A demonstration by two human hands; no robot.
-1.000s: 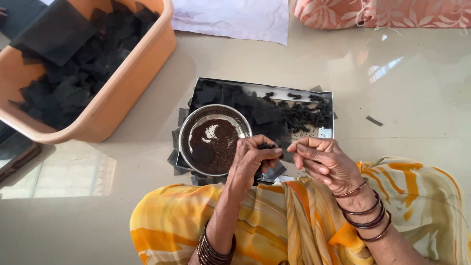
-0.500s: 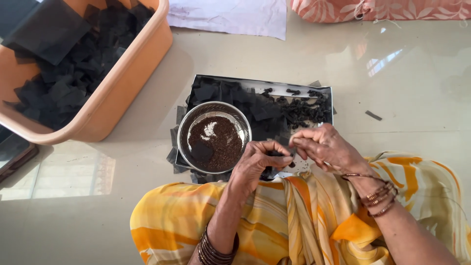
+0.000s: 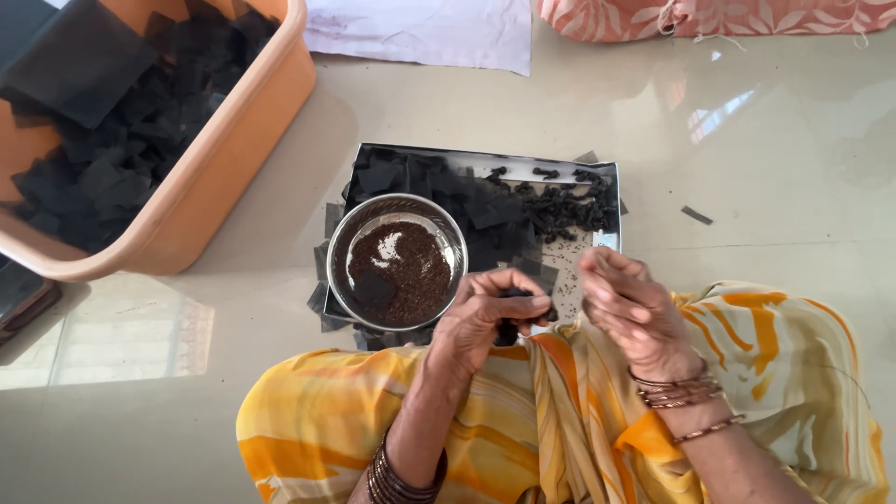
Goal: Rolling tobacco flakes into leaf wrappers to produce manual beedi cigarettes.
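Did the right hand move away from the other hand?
Yes. The right hand was touching the left hand earlier; now it has pulled off to the right, along the steel tray's near corner. The left hand holds a small black piece.

small black cloth piece, pinched, beside steel bowl

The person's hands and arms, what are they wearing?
Both forearms are bare, with no sleeves or gloves. The left hand has a stack of dark brown bangles well up the forearm. The right hand has thin coppery bangles at the wrist, one sitting a little apart.
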